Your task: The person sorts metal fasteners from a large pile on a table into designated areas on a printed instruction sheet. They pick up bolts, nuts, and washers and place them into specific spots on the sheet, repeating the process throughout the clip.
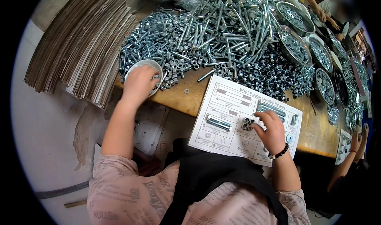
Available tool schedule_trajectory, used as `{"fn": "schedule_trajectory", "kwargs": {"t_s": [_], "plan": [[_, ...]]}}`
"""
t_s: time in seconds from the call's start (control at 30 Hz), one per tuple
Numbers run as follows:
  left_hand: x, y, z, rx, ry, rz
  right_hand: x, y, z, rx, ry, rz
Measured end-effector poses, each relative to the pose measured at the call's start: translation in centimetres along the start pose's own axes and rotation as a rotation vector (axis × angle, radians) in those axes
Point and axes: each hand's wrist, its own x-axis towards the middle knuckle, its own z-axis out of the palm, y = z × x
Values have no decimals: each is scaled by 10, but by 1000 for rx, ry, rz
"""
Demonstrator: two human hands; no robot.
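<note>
My left hand (139, 82) reaches into a white bowl (160, 72) at the table's front edge. Its fingers are bent down among small metal pieces, and the fingertips are partly hidden. My right hand (273, 133), with a dark bead bracelet at its wrist, is over a printed hardware card (202, 139). Thumb and fingers stand apart there, beside a small cluster of nuts (247, 124). Also on the card lie a short row of bolts (218, 123), a row of longer bolts (272, 111), another small bolt (294, 119) and a washer (290, 138).
Behind the card spreads a big heap of bolts (238, 22) with dark nuts (270, 72) in front. Metal bowls of washers (294, 46) line the right. Stacked cardboard sheets (79, 42) stand at left. A loose washer (186, 91) lies near the edge. Other people's hands (357, 139) show at right.
</note>
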Motion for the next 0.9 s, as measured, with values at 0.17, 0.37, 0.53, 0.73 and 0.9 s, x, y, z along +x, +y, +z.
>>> {"fn": "schedule_trajectory", "kwargs": {"t_s": [0.17,0.37,0.53,0.73,0.9], "plan": [[2,-19,5,77,-234,-102,-4,12,-12,33,43,105],[-1,-12,10,-102,-12,-167,-14,24,-20,62,103,131],[-16,68,6,-547,-182,-70,-20,29,-24,129,122,189],[-49,119,36,-314,-577,428,-26,29,-26,169,131,205],[-49,125,36,-333,-581,417,-32,32,-29,185,120,262]]}}
